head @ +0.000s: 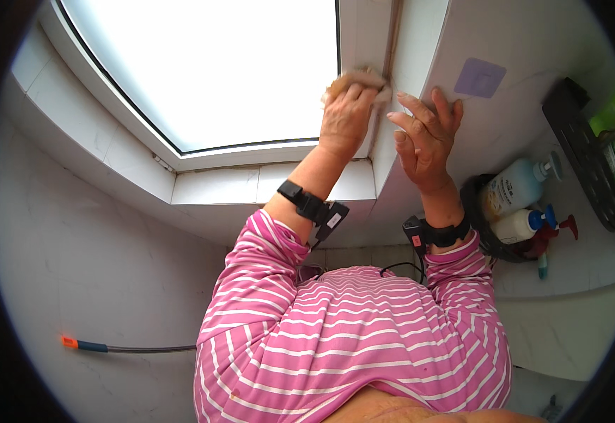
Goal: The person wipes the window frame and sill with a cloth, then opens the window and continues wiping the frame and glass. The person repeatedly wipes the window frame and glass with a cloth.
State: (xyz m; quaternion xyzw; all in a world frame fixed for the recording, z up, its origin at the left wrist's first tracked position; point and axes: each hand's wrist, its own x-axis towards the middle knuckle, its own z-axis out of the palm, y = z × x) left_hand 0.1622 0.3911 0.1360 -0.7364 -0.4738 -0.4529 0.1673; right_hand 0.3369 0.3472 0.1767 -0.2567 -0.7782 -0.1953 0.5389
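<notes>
My left hand (345, 120) grips a crumpled beige cloth (359, 79). It presses the cloth against the white frame (361, 31) on the right side of a bright frosted window (207, 69). Motion blurs the cloth and its edges. My right hand (428, 140) holds nothing, its fingers spread and bent, beside the tiled corner of the window recess (416, 58). Whether its fingertips touch the wall is hard to tell. A translucent purple adhesive patch (480, 77) is stuck to the wall just beyond that hand.
Right of my right forearm, a dark basket (474, 211) holds several pump bottles, including a pale blue one (514, 187). A black wall shelf (585, 158) juts out above. The tiled sill (217, 185) runs below the window. At left, a rod with an orange-tipped handle (93, 346) sticks out.
</notes>
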